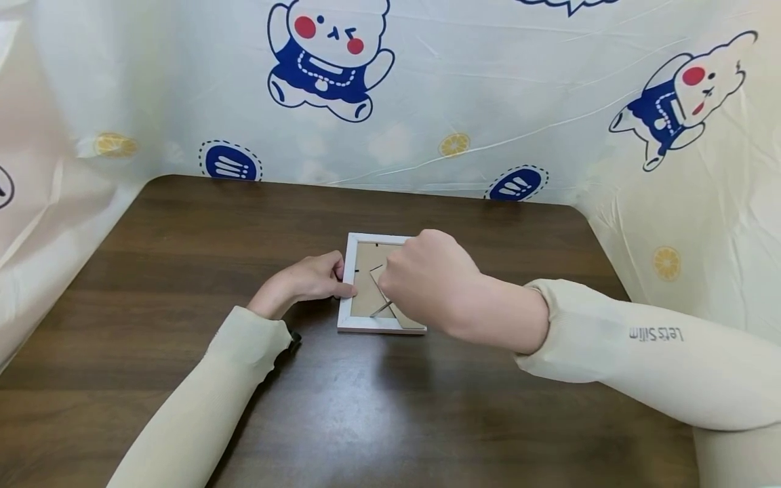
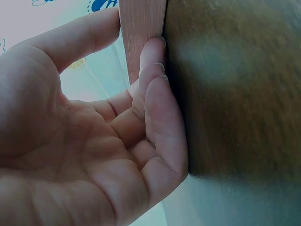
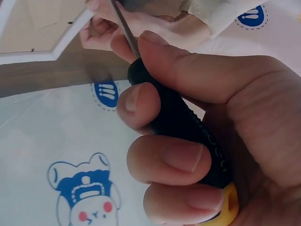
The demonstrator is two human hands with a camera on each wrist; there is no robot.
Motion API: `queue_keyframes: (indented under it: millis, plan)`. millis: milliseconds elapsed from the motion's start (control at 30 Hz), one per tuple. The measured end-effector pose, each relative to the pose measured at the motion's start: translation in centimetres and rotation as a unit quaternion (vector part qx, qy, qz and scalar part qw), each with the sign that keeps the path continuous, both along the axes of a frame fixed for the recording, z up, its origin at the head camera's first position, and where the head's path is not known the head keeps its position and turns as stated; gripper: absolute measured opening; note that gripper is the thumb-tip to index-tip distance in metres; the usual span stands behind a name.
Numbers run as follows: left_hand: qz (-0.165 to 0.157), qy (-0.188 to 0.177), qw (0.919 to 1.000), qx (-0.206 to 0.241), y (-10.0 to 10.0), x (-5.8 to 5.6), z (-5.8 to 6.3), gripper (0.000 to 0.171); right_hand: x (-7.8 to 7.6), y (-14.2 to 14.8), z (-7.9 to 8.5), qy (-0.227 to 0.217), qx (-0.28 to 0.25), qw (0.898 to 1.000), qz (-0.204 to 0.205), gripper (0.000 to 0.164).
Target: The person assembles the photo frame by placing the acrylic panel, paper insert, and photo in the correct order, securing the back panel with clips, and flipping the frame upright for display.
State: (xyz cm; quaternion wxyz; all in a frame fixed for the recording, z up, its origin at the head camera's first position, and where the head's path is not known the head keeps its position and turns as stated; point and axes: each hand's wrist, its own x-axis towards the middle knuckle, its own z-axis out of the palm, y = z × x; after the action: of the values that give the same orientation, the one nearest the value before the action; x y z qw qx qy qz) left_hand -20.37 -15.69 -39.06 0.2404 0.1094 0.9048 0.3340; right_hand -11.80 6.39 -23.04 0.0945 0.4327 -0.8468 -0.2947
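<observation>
- Table point(image 1: 342, 407): dark wood.
- Frame point(image 1: 366, 278): lying back-up on it.
- Right hand point(image 1: 433, 281): I see it curled round the screwdriver point(image 3: 181, 117) handle.
- Left hand point(image 1: 308, 278): thumb and fingers pinch the frame's left edge.
- Screwdriver: tip at the frame's near border; contact I cannot tell.

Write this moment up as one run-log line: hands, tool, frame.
left hand: pinches picture frame by left side | right hand: grips screwdriver, tip at frame's near border | picture frame: back up on table
</observation>
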Motion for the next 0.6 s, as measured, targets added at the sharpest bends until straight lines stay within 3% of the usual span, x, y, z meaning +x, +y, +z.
queue_keyframes:
  millis: [267, 600]
  plan:
    - [0.002, -0.006, 1.0, 0.002, -0.2, 0.0, 0.2, 0.038, -0.1, -2.6, 0.8, -0.032, 0.063, 0.996, -0.051, 0.046]
    - [0.0, -0.003, 0.9999, 0.01, -0.3, 0.1, 0.1, 0.038, -3.0, -3.7, 1.7, -0.113, 0.121, 0.982, -0.091, 0.016]
